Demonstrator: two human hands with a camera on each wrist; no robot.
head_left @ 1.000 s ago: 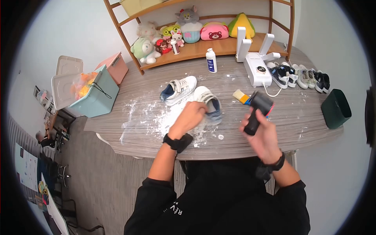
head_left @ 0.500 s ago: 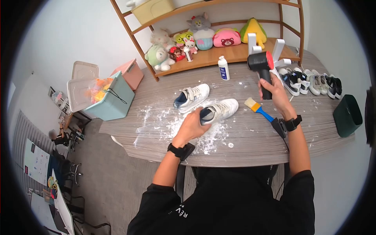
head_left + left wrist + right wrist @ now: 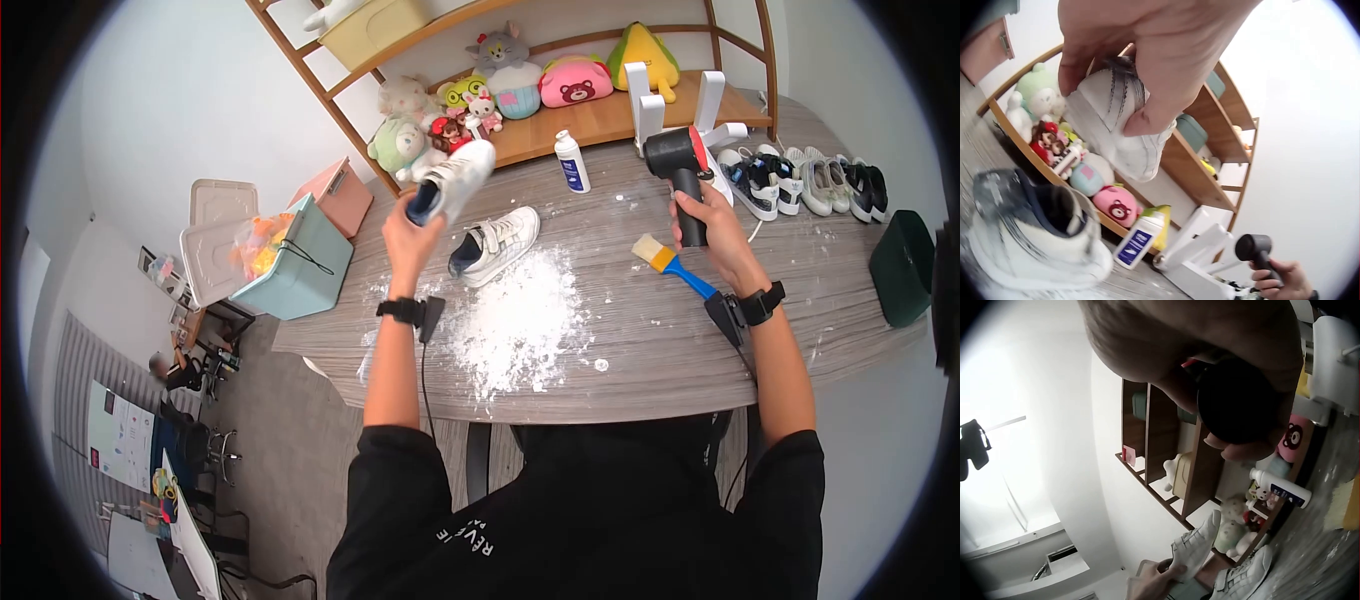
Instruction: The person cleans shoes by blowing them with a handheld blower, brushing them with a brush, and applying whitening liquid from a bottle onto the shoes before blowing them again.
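Observation:
My left hand (image 3: 410, 245) grips a white sneaker (image 3: 462, 180) at its heel and holds it tilted above the table, toe pointing up and right. In the left wrist view, thumb and fingers clasp the sneaker's (image 3: 1107, 119) sides. The other white sneaker (image 3: 505, 240) stands on the table, beside a thick patch of white powder (image 3: 525, 320). On the right, my right hand (image 3: 722, 238) wraps around the handle of a small black handheld blower (image 3: 668, 154) with a red end, raised over the table. The round butt of the blower (image 3: 1238, 403) fills the palm in the right wrist view.
A brush (image 3: 680, 272) with a blue handle lies under the right forearm. A white bottle (image 3: 571, 162) stands near the shelf (image 3: 530, 140) with plush toys. Several shoes (image 3: 815, 185) and a green bin (image 3: 900, 270) are at right, a light-blue box (image 3: 300, 270) at left.
The left hand has taken hold of the nearer sneaker and lifted it up and left off the powder. The right hand has raised the blower and turned its red end to the right.

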